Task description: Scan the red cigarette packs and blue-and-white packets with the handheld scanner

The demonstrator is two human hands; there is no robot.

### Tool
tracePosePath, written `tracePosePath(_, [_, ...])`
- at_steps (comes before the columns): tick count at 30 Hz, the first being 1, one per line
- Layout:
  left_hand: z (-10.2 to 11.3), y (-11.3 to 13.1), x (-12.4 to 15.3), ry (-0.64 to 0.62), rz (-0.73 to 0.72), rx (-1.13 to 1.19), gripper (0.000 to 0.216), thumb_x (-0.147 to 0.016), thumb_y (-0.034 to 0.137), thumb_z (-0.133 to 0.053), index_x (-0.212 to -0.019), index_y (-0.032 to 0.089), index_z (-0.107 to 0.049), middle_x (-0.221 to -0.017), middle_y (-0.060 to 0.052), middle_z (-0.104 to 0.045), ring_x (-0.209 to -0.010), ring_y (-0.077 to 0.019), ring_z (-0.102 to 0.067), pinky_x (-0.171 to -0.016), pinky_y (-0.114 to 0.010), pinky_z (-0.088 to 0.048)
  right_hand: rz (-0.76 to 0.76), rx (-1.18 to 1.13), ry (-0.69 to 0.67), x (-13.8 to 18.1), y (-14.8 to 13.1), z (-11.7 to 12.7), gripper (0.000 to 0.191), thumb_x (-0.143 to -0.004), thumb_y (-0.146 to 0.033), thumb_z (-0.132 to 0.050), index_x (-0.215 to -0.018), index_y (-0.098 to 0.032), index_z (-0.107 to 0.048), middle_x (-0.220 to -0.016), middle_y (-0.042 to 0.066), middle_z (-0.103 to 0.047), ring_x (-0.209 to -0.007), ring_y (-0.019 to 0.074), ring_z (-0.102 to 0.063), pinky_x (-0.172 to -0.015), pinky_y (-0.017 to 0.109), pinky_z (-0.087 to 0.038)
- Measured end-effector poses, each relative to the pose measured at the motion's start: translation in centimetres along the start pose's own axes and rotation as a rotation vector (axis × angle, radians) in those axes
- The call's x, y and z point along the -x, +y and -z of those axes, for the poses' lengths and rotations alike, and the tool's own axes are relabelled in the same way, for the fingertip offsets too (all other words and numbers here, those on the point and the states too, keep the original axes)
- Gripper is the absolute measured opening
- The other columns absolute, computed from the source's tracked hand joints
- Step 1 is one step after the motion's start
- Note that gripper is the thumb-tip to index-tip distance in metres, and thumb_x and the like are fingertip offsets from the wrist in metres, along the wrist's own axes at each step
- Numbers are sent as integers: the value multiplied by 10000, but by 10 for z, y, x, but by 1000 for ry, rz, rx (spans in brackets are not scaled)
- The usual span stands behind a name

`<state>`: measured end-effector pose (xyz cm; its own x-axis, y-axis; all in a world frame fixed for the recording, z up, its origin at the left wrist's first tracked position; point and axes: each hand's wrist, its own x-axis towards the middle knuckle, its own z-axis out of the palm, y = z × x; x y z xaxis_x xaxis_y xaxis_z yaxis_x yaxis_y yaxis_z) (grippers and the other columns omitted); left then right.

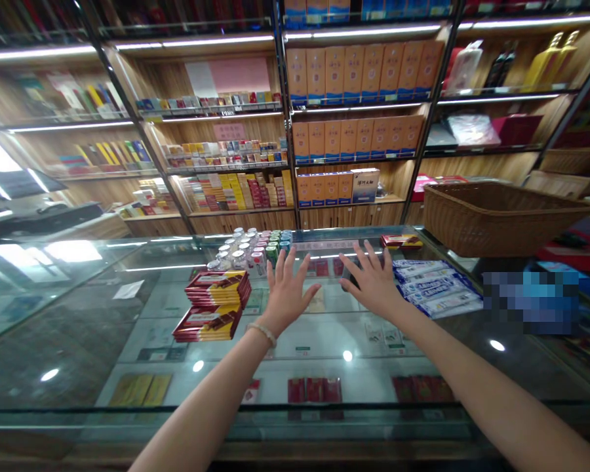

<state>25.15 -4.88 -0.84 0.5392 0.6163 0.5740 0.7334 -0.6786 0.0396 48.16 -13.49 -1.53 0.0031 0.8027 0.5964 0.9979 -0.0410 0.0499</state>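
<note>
Both my arms reach forward over a glass display counter [78, 341]. My left hand [288, 288] is open with fingers spread, holding nothing, just in front of a cluster of small capped bottles [248, 252]. My right hand [371, 278] is also open, fingers spread, hovering above the glass beside a row of blue and white packs [435, 288]. Two stacks of red and brown cartons [211, 305] lie to the left of my left hand. A beaded bracelet [264, 333] circles my left wrist.
A wicker basket [496, 216] stands at the counter's right end. A red flat pack [400, 241] lies at the far edge. Shelves of orange boxes [358, 75] and coloured packs [236, 190] fill the wall behind. More packs sit inside the case under the glass.
</note>
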Motion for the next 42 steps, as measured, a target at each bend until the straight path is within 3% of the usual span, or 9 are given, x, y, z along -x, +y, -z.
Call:
tracePosePath(5, [12,5,-14,12,-11,7,676,-997,543,-565,-1597,252,-462,-1738,-171,-258,-1623,-415,-157,-1281,-708,-88,-8,6,-26,-12,16,18,567,-1062,-528,-406,-1568,-293,-505,-1698,149,-379,-1579,374,-274,-1237,704,-109])
tracePosePath(10, [12,16,-33,15,21,21,666,-998,542,-563,-1578,224,-491,-1726,-202,-272,-1624,-424,-145,-1272,-717,-116,-10,59,-22,-17,53,27,553,-1063,-503,-398,-1553,-281,-524,-1687,150,-399,-1587,370,-260,-1238,703,-112])
tracePosePath(16, [-1,40,-58,1,26,61,661,-987,516,-591,-1573,225,-501,-1725,-197,-279,-1619,-431,-162,-1271,-719,-126,-59,128,-6,-12,102,21,544,-1060,-493,-413,-1537,-266,-546,-1672,153,-425,-1574,377,-286,-1226,719,-148])
tracePosePath(23, [-10,74,-91,-7,-2,21,660,-990,557,-562,-1573,255,-503,-1735,-154,-284,-1620,-408,-183,-1292,-677,-158,-79,162,-43,-17,139,9,562,-1055,-519,-379,-1544,-287,-533,-1675,140,-423,-1570,375,-290,-1226,729,-143])
tracePosePath(34, [-31,112,-155,-94,-52,-4,732,-988,634,-518,-1610,258,-432,-1755,-135,-231,-1634,-374,-138,-1303,-660,-120,-92,215,-192,-40,221,0,621,-1023,-570,-375,-1552,-277,-517,-1685,142,-405,-1595,380,-235,-1238,735,-70])
tracePosePath(42, [-59,138,-195,-235,-60,-1,847,-942,709,-534,-1633,244,-379,-1769,-149,-175,-1642,-378,-79,-1305,-654,-86,4,234,-396,-51,278,-14,776,-898,-614,-567,-1593,-282,-466,-1737,138,-300,-1628,397,-120,-1255,693,25])
